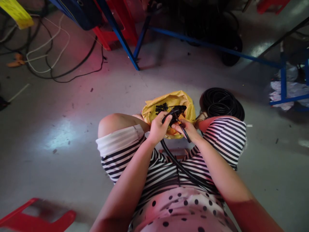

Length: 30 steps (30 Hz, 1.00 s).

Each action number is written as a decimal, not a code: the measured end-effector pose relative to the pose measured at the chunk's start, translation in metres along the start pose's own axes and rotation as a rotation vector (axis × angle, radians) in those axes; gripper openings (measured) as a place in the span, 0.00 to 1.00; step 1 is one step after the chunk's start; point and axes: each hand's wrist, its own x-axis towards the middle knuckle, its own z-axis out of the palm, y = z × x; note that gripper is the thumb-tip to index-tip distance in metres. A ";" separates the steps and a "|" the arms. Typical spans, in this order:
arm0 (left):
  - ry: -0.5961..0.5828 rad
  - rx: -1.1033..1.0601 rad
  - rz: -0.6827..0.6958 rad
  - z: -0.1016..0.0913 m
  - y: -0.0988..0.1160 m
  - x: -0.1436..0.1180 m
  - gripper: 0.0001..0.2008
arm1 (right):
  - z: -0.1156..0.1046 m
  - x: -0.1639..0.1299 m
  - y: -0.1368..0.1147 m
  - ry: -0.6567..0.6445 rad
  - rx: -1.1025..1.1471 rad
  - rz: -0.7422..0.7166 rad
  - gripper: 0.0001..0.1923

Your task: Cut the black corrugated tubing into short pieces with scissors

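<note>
Black-and-white striped shorts (169, 167), pale top with black polka dots (178, 209), bare forearms

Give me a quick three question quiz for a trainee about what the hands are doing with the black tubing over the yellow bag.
1. True or false: both the left hand and the right hand grip the black corrugated tube.
2. Multiple choice: the short black cut pieces lie A) on a red stool, B) in the yellow bag, C) on the grey floor.
3. Fill in: the big coil of black tubing lies on the floor beside the person's ____ knee.

Key
1. True: each hand is closed on the tube above the bag.
2. B.
3. Right, just past the striped shorts.
</note>
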 end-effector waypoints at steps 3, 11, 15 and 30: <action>-0.009 0.007 -0.004 0.000 -0.001 0.000 0.09 | 0.000 -0.001 0.000 0.010 -0.020 0.006 0.24; -0.021 0.005 -0.009 0.000 -0.004 0.000 0.10 | -0.003 -0.004 -0.009 0.004 -0.081 0.018 0.22; -0.021 0.003 -0.016 0.001 -0.004 0.000 0.10 | -0.002 -0.003 -0.009 0.007 -0.105 0.021 0.22; -0.026 -0.004 -0.011 0.001 -0.004 0.001 0.10 | -0.002 -0.003 -0.007 0.003 -0.077 0.018 0.22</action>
